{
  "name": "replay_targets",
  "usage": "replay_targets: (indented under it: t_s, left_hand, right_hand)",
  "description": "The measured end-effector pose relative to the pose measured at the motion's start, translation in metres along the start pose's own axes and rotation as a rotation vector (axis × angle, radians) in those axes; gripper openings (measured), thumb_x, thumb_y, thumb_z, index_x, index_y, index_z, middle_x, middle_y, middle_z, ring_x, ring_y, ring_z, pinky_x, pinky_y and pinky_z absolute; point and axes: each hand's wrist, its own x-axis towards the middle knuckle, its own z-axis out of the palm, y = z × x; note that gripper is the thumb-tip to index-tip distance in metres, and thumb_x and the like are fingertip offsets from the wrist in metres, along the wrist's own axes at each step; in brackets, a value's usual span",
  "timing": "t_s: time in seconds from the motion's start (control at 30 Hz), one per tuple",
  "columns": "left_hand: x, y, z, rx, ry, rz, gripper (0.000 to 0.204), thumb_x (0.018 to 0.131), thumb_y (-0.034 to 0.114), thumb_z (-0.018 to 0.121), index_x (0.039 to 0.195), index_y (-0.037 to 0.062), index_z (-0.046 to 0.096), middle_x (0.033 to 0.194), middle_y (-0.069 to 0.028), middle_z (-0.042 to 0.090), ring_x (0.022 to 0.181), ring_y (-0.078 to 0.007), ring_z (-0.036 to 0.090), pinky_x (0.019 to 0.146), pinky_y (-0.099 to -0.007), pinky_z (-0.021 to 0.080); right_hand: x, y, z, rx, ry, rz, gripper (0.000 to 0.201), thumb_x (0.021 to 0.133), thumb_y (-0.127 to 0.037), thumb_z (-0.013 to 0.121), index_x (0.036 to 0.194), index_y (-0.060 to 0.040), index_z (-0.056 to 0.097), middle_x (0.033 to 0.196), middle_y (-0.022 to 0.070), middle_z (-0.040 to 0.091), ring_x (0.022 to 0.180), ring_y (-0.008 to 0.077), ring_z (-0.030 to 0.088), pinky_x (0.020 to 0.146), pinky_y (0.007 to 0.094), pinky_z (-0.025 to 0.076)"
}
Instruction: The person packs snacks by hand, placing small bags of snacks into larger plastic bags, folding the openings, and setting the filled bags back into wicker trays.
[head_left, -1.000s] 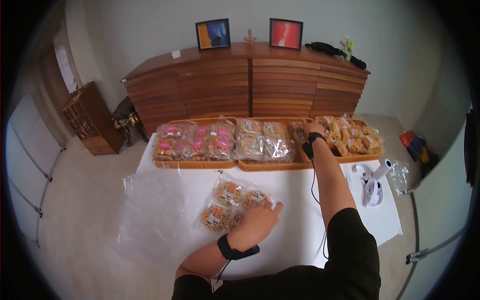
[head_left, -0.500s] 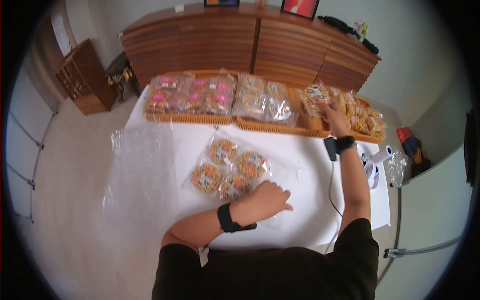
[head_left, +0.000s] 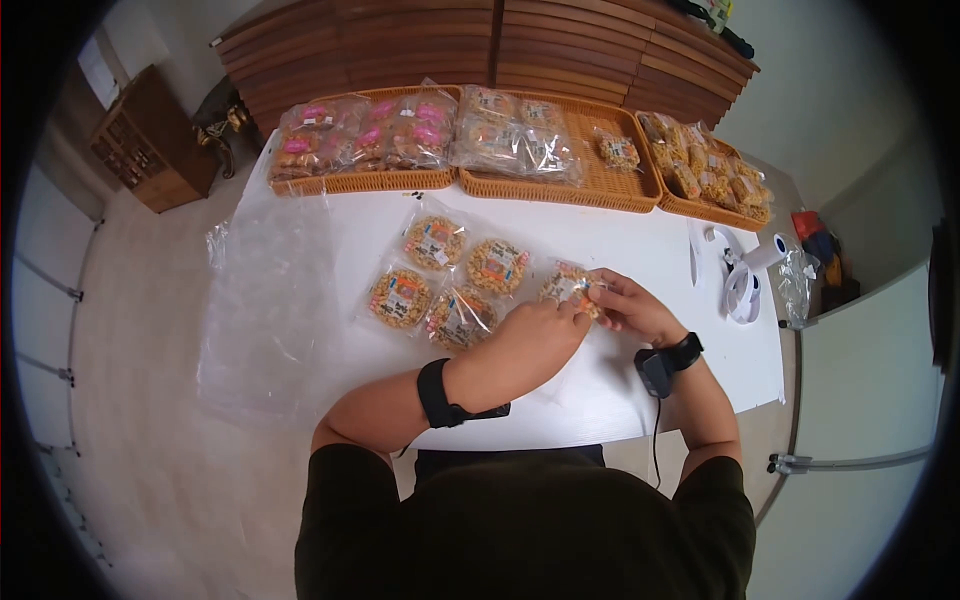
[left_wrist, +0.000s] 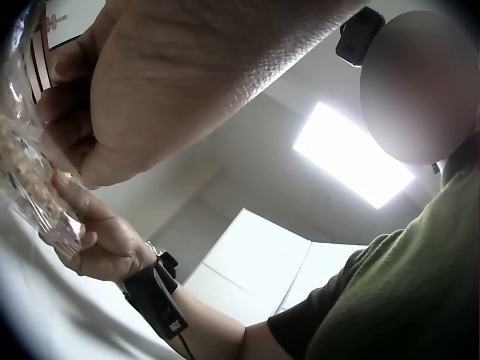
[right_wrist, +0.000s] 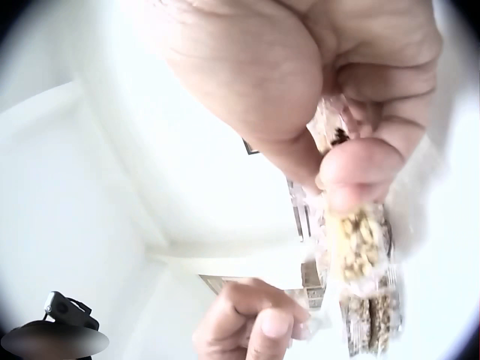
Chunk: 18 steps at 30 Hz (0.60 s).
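Observation:
Both hands meet over the white table (head_left: 650,240). My right hand (head_left: 598,292) pinches a small round snack packet (head_left: 562,284) between thumb and fingers; the right wrist view shows that packet (right_wrist: 360,300) hanging under the thumb. My left hand (head_left: 572,308) touches the packet's near side, and its curled fingers (right_wrist: 255,319) pinch clear plastic at the packet's edge, which appears to be the mouth of the clear bag (head_left: 380,270). Several round snack packets (head_left: 497,265) lie inside that bag, just left of the hands.
Three wicker baskets of wrapped snacks line the table's far edge: left (head_left: 360,182), middle (head_left: 600,190), right (head_left: 735,215). A loose clear plastic sheet (head_left: 265,300) hangs off the left side. A white tape dispenser (head_left: 745,285) lies at the right.
My right hand has brought a snack packet from the baskets down to the table's middle. The left hand slid right to meet it. The camera tilted downward.

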Motion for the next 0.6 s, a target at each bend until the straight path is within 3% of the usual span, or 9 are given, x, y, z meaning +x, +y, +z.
replay_targets:
  t_s: [0.07,0.1,0.13,0.2,0.23,0.37,0.47,0.53,0.6]
  left_hand:
    - [-0.001,-0.001,0.007,-0.001,0.068,-0.005,0.011,0.071,0.005,0.055,0.081,0.0026,0.053,0.074,-0.0094,0.057,0.072,-0.0234,0.061,0.059,-0.0342,0.05]
    - [-0.001,-0.002,0.01,-0.008,0.062,-0.001,0.011,0.071,0.005,0.056,0.081,0.0025,0.053,0.074,-0.0097,0.057,0.072,-0.0236,0.061,0.06,-0.0342,0.05]
    - [-0.001,-0.003,0.01,-0.014,0.057,0.002,0.011,0.071,0.005,0.056,0.081,0.0024,0.053,0.075,-0.01,0.057,0.073,-0.0237,0.061,0.061,-0.0341,0.051]
    - [-0.001,-0.003,0.007,-0.003,0.064,-0.006,0.011,0.07,0.005,0.056,0.08,0.0023,0.054,0.075,-0.0105,0.057,0.073,-0.0238,0.062,0.061,-0.0336,0.051]
    - [-0.001,-0.003,0.005,-0.002,0.061,0.001,0.01,0.07,0.005,0.056,0.08,0.0023,0.054,0.076,-0.011,0.058,0.073,-0.024,0.062,0.062,-0.0331,0.051]
    - [-0.002,-0.003,0.0,-0.045,0.048,-0.003,0.011,0.07,0.006,0.056,0.08,0.002,0.054,0.077,-0.0119,0.058,0.074,-0.0245,0.062,0.063,-0.0324,0.051]
    - [-0.003,-0.003,0.003,-0.024,0.068,0.018,0.012,0.07,0.006,0.056,0.08,0.0018,0.055,0.079,-0.0124,0.059,0.073,-0.025,0.062,0.063,-0.034,0.051]
    - [-0.002,-0.003,0.005,-0.065,0.082,0.035,0.012,0.07,0.007,0.057,0.08,0.0016,0.055,0.077,-0.0122,0.059,0.072,-0.025,0.061,0.063,-0.0356,0.05]
    - [-0.002,-0.002,0.006,-0.089,0.073,0.03,0.012,0.069,0.007,0.057,0.08,0.0016,0.055,0.077,-0.0122,0.059,0.072,-0.0251,0.061,0.064,-0.0361,0.05]
  right_hand:
    - [0.018,0.011,0.011,0.168,0.068,-0.062,0.042,0.091,-0.029,0.057,0.122,-0.0028,0.045,0.074,-0.0018,0.058,0.053,0.0021,0.047,0.048,0.015,0.038]
    - [0.027,0.023,0.015,0.255,0.025,-0.109,0.039,0.093,-0.026,0.055,0.123,-0.0038,0.045,0.085,-0.0006,0.06,0.061,0.0017,0.05,0.051,0.0142,0.039]
    - [0.028,0.024,0.022,0.244,0.011,-0.109,0.039,0.093,-0.026,0.055,0.123,-0.0038,0.045,0.085,-0.0006,0.06,0.061,0.0017,0.05,0.051,0.0142,0.039]
    - [0.031,0.021,0.032,0.361,-0.052,-0.074,0.035,0.094,-0.023,0.052,0.124,-0.0042,0.044,0.1,0.0014,0.06,0.077,0.0043,0.056,0.062,0.0163,0.045]
    - [0.026,0.004,0.046,0.438,-0.028,-0.072,0.033,0.095,-0.02,0.049,0.124,-0.0043,0.045,0.11,0.0042,0.059,0.093,0.0083,0.057,0.074,0.021,0.048]
    - [0.034,-0.009,0.064,0.525,0.055,-0.065,0.032,0.095,-0.02,0.05,0.122,-0.0033,0.046,0.109,0.0059,0.06,0.095,0.0119,0.059,0.079,0.0253,0.049]
    - [0.041,-0.006,0.071,0.337,0.078,-0.054,0.034,0.093,-0.022,0.053,0.12,-0.0024,0.048,0.1,0.0062,0.062,0.086,0.0109,0.06,0.072,0.024,0.049]
    - [0.048,-0.01,0.075,0.284,0.202,-0.086,0.039,0.09,-0.026,0.059,0.119,-0.0015,0.048,0.091,0.0054,0.063,0.074,0.0098,0.058,0.064,0.0234,0.048]
    - [0.05,-0.021,0.084,0.178,0.215,-0.073,0.045,0.088,-0.029,0.062,0.121,-0.0016,0.047,0.088,0.0034,0.06,0.074,0.0093,0.057,0.063,0.0228,0.047]
